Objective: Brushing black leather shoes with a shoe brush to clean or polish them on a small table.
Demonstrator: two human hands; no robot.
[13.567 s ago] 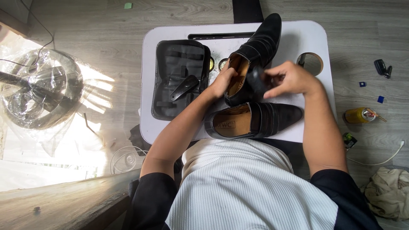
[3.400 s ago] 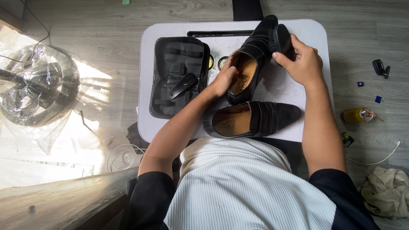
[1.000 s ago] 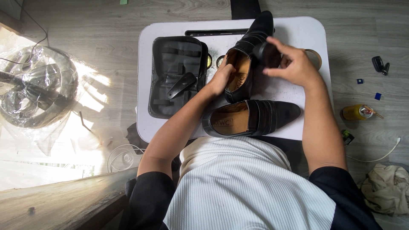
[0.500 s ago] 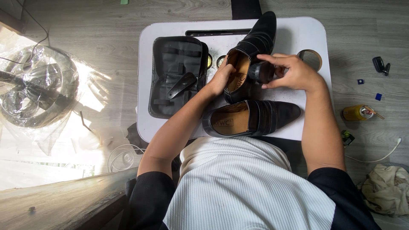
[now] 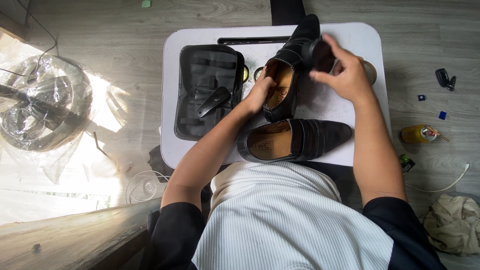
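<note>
My left hand [image 5: 259,93] grips the heel opening of a black leather shoe [image 5: 295,47] that points away from me on the small white table [image 5: 350,35]. My right hand [image 5: 345,72] holds a dark round brush or applicator [image 5: 320,54] against the shoe's upper, near the toe end. A second black shoe [image 5: 300,141] lies on its sole across the table's near edge, toe to the right.
An open black zip case [image 5: 207,90] with a shoehorn and tools lies on the table's left half. Small round tins [image 5: 248,74] sit beside it. On the floor: a yellow can [image 5: 416,133], a crumpled cloth [image 5: 452,222], a plastic-wrapped stand [image 5: 42,107].
My right hand has slid the round brush from the shoe's middle up towards its toe end. My left hand keeps its hold at the heel.
</note>
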